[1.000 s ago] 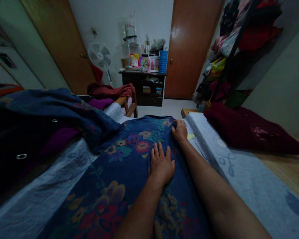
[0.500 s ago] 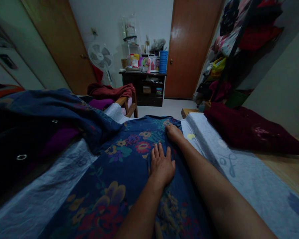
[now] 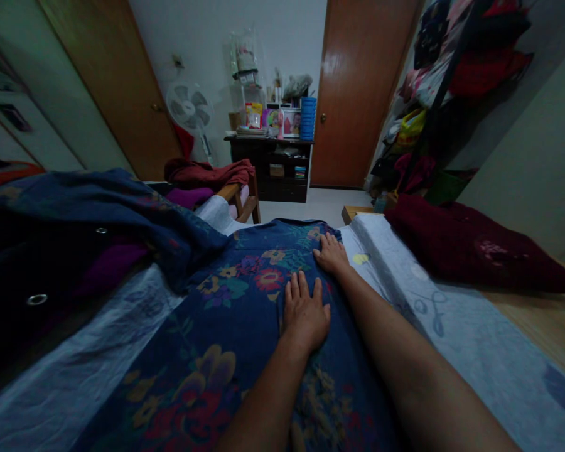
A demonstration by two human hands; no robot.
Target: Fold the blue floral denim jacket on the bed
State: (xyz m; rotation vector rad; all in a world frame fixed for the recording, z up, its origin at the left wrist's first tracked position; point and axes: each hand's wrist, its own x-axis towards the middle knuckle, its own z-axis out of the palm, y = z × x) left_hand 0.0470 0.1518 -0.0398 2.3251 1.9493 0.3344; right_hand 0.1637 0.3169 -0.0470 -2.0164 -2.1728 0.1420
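A dark blue floral garment (image 3: 245, 301), apparently a shirt or dress, lies spread out in front of me. My left hand (image 3: 306, 314) rests flat on its middle, fingers spread and pointing away from me. Farther up, near the garment's far right edge, my right hand (image 3: 331, 253) also lies on the cloth with its fingers stretched out. Part of the garment, perhaps a sleeve (image 3: 122, 194), reaches out to the left over dark and purple cloth. Both forearms cover some of the near right part.
Beneath the garment is a pale grey-blue sheet (image 3: 456, 320). A folded maroon cloth item (image 3: 466, 245) lies to the right. At the left, a red cloth (image 3: 207, 171) drapes over a wooden frame. A fan (image 3: 191, 107) and a dark cabinet (image 3: 268, 169) stand by the far wall.
My right hand has unfolded from a closed grip at the garment's far right edge and now lies flat with its fingers extended. My left hand stays where it was.
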